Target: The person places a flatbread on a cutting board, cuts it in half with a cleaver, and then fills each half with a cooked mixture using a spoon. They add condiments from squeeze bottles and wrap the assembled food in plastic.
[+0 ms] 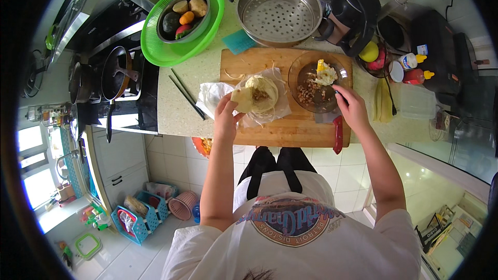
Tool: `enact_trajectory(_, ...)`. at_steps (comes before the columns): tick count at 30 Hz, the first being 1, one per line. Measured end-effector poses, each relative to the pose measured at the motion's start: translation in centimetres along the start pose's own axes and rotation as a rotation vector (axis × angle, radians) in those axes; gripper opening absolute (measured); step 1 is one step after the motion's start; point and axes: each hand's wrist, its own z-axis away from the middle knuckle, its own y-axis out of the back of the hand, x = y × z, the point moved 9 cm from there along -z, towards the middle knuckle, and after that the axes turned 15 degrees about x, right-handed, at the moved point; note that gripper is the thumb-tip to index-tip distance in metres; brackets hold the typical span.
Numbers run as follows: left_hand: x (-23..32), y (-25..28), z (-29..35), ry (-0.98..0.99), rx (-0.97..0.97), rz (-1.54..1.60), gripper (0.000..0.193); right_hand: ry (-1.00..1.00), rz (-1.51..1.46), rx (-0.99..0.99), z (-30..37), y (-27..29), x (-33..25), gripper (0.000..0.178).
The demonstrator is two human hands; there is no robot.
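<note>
My left hand (226, 116) pinches the edge of a thin pale dough wrapper (240, 99), tilted over a stack of round wrappers (265, 85). Brown chopped filling (262, 95) sits beside its edge. Under the stack lies thin white paper (280, 110). At the right, my right hand (353, 106) closes on a slim dark utensil handle (340, 95) at the rim of a clear glass plate (298, 80). That plate bears small brown chopped bits (309, 93) and a yellow-and-white food piece (325, 74). The utensil's far end cannot be made out.
A wooden cutting board (290, 134) lies beneath, with a red-handled knife (338, 135) at its front edge. Dark chopsticks (187, 96) and crumpled white paper (212, 95) are left of it. Behind stand a steamer pot (280, 13), green basket (152, 36) and black kettle (355, 8).
</note>
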Motion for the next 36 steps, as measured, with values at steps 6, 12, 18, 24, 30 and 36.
enact_trajectory(6,0.1,-0.1,0.3,0.005,0.014,-0.026,0.046,0.026,0.053,0.020,0.7,-0.5,0.1,0.023)
enact_trajectory(12,0.4,-0.1,0.7,0.008,0.005,-0.040,0.046,-0.182,0.018,-0.050,3.7,0.2,-0.8,0.020)
enact_trajectory(18,0.0,0.1,0.3,0.013,-0.010,-0.003,0.045,-0.715,-0.253,-0.109,7.0,-3.0,2.3,0.022)
enact_trajectory(24,0.2,0.2,0.4,0.012,-0.001,0.013,0.041,-1.250,-0.718,-0.146,8.3,-4.7,3.4,0.028)
enact_trajectory(30,0.0,0.3,0.2,0.038,-0.010,0.016,0.046,-1.251,-0.782,-0.119,7.4,-3.2,3.4,0.029)
enact_trajectory(36,-0.4,0.7,-0.1,0.062,0.010,0.057,0.045,-1.150,-0.794,-0.121,6.2,-3.4,-0.8,0.028)
